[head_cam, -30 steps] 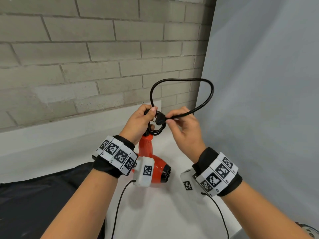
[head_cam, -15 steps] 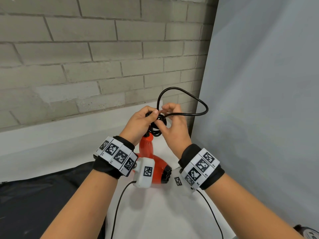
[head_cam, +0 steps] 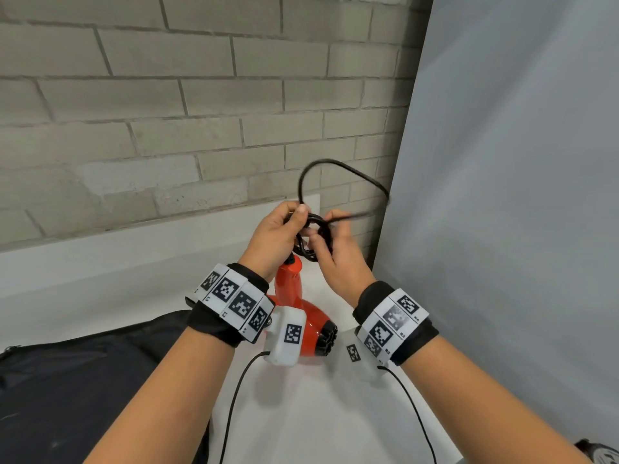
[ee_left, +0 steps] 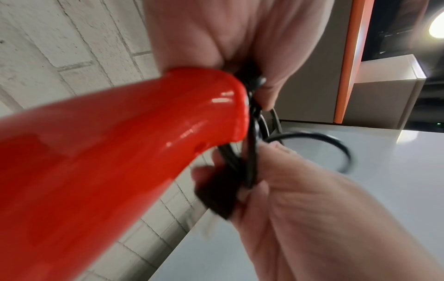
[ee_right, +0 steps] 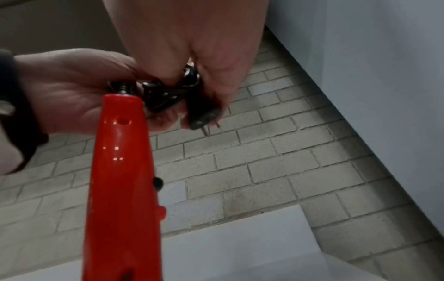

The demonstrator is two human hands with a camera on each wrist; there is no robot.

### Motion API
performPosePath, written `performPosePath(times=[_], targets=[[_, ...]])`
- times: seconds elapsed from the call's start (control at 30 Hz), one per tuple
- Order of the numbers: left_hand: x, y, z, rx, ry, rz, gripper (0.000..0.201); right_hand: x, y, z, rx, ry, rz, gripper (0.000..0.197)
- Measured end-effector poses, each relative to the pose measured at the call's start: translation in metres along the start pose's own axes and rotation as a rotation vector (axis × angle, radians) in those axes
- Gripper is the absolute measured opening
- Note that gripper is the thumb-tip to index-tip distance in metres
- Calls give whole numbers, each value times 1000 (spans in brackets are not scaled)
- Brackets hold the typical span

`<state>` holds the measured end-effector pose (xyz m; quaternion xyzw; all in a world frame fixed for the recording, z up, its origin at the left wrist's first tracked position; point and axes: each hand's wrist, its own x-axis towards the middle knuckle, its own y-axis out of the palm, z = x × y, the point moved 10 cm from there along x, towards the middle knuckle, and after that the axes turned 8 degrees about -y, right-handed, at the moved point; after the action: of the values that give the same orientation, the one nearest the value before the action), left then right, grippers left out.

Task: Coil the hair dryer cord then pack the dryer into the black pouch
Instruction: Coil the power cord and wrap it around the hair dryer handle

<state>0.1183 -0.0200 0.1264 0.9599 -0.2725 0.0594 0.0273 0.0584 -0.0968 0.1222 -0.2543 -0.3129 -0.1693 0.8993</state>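
Observation:
The red hair dryer (head_cam: pixel 303 318) stands with its handle (head_cam: pixel 288 279) pointing up and its nozzle towards me. A small black cord coil (head_cam: pixel 314 236) sits at the top of the handle. My left hand (head_cam: pixel 296 212) pinches this coil; the left wrist view shows the bundled cord (ee_left: pixel 251 152) beside the handle (ee_left: pixel 120 152). My right hand (head_cam: pixel 321 226) grips the cord's plug end (ee_right: pixel 201 116) right at the coil. A free loop of cord (head_cam: pixel 335 164) arches above both hands. The black pouch (head_cam: pixel 83 380) lies flat at the lower left.
A brick wall (head_cam: pixel 167 128) rises behind the white table (head_cam: pixel 301 413). A grey panel (head_cam: pixel 502 195) closes off the right side, near the cord loop. Thin black camera cables hang from both wrists. A dark object (head_cam: pixel 599 453) peeks in at the bottom right corner.
My right hand has moved left to meet the left hand at the coil. The free cord loop has grown smaller and swung in closer. The dryer stays in place.

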Motion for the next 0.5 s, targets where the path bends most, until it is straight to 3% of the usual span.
performPosePath(times=[0.1,0.17,0.23,0.3,0.37,0.43,0.5], targets=[[1,-11,-1,-48,22,-57,14,-9,3,-8,-191,15,196,35],[1,-15,-4,-85,42,-60,16,-23,-4,-36,-392,105,292,30],[1,-19,-4,-116,42,-72,21,-42,-20,-83,-564,326,362,26],[1,-21,-4,-154,41,-68,24,-72,-28,-129,-692,594,545,25],[0,-19,-3,-162,33,-48,26,-99,-27,-150,-773,759,743,20],[0,-15,-2,-151,27,-22,27,-102,-21,-149,-832,726,829,24],[-1,-11,-2,-132,22,3,26,-85,-11,-129,-711,595,707,33]])
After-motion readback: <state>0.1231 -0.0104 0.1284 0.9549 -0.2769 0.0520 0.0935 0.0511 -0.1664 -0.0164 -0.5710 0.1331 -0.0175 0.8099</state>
